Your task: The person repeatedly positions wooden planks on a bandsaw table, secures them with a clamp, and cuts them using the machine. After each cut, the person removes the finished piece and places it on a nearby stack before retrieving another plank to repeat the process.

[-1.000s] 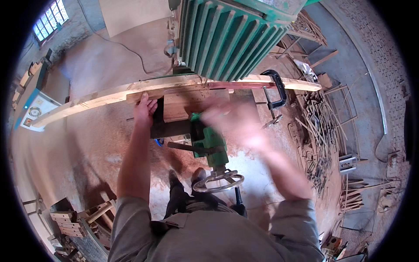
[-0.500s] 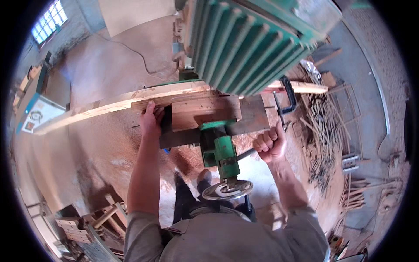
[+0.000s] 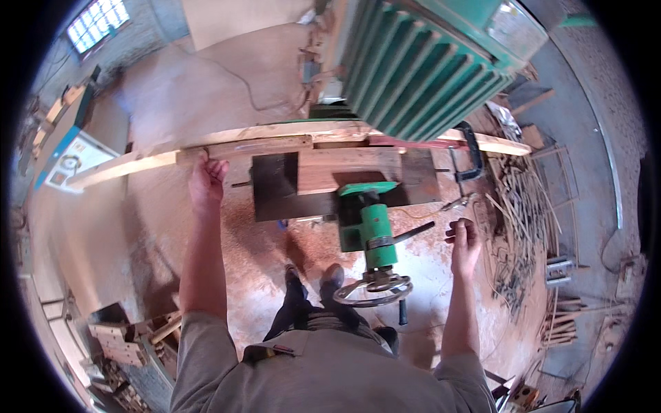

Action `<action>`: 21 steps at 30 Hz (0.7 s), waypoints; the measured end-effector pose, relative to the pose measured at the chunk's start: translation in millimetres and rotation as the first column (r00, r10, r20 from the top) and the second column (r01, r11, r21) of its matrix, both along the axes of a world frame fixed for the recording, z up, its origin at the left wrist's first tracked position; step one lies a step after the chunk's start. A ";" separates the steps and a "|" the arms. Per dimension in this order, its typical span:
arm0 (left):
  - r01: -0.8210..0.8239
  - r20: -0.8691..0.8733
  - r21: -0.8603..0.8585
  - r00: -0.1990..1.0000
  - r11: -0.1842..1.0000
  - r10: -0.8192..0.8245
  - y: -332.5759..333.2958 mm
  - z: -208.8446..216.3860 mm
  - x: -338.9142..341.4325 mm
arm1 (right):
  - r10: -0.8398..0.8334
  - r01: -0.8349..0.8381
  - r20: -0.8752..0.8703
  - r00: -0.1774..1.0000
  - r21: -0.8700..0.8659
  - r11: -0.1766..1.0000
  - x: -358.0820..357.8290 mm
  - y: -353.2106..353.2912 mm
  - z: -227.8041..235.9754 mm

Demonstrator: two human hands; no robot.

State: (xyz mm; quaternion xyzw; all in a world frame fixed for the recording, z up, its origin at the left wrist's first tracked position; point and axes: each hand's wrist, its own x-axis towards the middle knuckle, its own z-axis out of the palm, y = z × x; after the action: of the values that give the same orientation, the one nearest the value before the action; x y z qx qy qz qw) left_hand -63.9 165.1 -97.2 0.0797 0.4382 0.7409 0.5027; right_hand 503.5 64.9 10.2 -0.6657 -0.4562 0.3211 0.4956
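Observation:
My left hand (image 3: 208,180) grips the left end of a short wooden strip (image 3: 258,146) lying along a long pale timber (image 3: 148,160). Its thumb is on top and the fingers curl beneath. On the dark metal machine table (image 3: 274,196), a reddish wood block (image 3: 323,171) sits behind the green clamp pad (image 3: 368,188). Below that pad are the green clamp column (image 3: 376,224), its dark lever (image 3: 415,232) and a metal handwheel (image 3: 372,291). My right hand (image 3: 465,244) hangs in the air right of the lever, holding nothing, with its fingers loosely bent and apart.
A large ribbed green machine housing (image 3: 427,72) overhangs the table. A black C-clamp (image 3: 473,153) is at the timber's right end. Thin wood offcuts (image 3: 527,213) lie heaped on the right-hand floor. A control cabinet (image 3: 79,155) stands left; a cable (image 3: 241,86) crosses the floor.
My right hand has let go of the lever and moved away to the right. My left hand has drawn the short strip leftward along the timber. The whole view has shifted slightly.

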 end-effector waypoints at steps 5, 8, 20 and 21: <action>-0.222 -0.507 0.176 0.815 0.959 0.282 -48.9 128.9 -29.4 | 0.343 -0.334 -0.120 0.932 0.089 0.938 -109.3 2.4 38.7; -0.096 -0.873 0.161 0.450 0.982 0.187 -72.2 190.3 7.9 | 0.688 -0.678 -0.041 0.724 0.140 0.722 -211.3 9.9 46.0; 0.122 -0.866 -0.282 0.394 0.952 -0.307 -157.6 112.3 24.1 | 0.371 -0.714 -0.872 0.320 0.036 0.699 -325.4 31.9 0.6; 0.172 -0.742 -0.406 0.510 0.897 -0.434 -169.4 101.4 19.6 | 0.323 -0.656 -0.888 0.326 0.033 0.754 -323.4 37.3 -4.0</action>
State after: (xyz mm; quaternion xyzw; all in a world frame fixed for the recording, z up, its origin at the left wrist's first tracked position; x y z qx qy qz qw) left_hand -44.3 -4.3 4.2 0.4171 0.6988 0.4475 0.3707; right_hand 180.0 102.3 6.2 -0.3156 -0.2696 0.8130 0.4083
